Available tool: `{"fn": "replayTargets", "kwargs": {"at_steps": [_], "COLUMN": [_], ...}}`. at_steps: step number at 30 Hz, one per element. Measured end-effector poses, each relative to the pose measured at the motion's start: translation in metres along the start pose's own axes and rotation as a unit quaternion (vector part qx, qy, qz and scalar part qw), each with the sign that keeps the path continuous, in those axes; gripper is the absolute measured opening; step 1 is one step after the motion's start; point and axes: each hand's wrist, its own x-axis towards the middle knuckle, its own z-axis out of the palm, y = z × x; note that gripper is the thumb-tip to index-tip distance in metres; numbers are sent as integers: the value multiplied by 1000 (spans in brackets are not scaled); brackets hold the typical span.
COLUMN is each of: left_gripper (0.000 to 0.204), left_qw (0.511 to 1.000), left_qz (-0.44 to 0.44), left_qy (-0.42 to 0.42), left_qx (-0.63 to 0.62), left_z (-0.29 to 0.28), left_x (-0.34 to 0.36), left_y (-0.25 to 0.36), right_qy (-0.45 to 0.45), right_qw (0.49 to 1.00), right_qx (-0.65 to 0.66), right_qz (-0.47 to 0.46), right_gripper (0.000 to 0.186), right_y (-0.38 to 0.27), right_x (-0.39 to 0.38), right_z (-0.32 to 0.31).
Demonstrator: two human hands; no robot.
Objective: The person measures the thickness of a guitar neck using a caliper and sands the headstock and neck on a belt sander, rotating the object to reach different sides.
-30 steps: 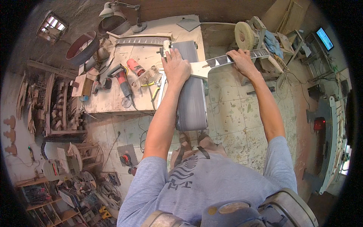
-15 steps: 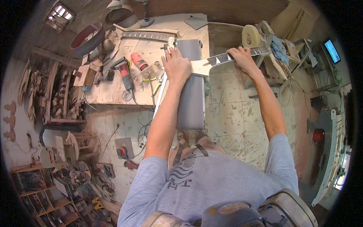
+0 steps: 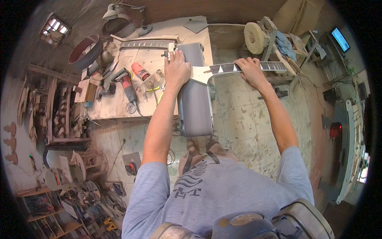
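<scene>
A guitar neck with a pale heel [image 3: 201, 75] and a dark fretboard with white inlays [image 3: 270, 66] lies across the grey belt of a sander [image 3: 195, 115]. My left hand [image 3: 178, 71] lies on the heel end over the belt, fingers stretched out and pointing away from me. To the right of the belt, my right hand [image 3: 250, 73] has its fingers curled over the fretboard, gripping it. The neck's end under my left palm is hidden.
A workbench [image 3: 111, 110] holds an angle grinder [image 3: 127, 89], a red power tool [image 3: 139, 70], another fretted neck [image 3: 145, 43] and a lamp [image 3: 110, 14]. A wooden stand with a round pad [image 3: 252, 38] is at back right, near a lit screen [image 3: 339, 39]. Shelves [image 3: 39, 215] are at lower left.
Both hands and the neck have shifted left in the view. The fretboard, earlier slanting up to the right, now lies closer to level, with my right hand a little lower.
</scene>
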Motion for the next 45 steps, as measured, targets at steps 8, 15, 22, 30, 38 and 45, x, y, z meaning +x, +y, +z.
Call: {"fn": "replayTargets", "kwargs": {"at_steps": [8, 15, 22, 30, 38, 45], "left_gripper": [69, 69, 69, 80, 93, 85], "left_qw": [990, 981, 974, 652, 304, 351], "left_qz": [132, 177, 199, 43, -40, -164], "left_qy": [-15, -13, -6, 22, -161, -76], "left_qx": [-53, -79, -112, -756, -938, -919], "left_z": [2, 2, 1, -91, -142, -166], "left_x": [14, 12, -3, -1, -141, -201], "left_y": [-7, 9, 20, 4, 66, 70], "right_qy": [-7, -4, 44, -32, -104, 74], "right_qw": [998, 991, 988, 931, 693, 927], "right_qx": [13, 11, 12, 232, 632, 220], "right_qz": [62, 135, 147, 281, 331, 296], "right_gripper": [52, 52, 55, 38, 37, 34], "right_y": [-43, -66, -86, -140, -237, -310], "right_x": [-62, -90, -123, -159, -194, -221], "right_z": [-24, -36, -36, -136, -147, -162]}}
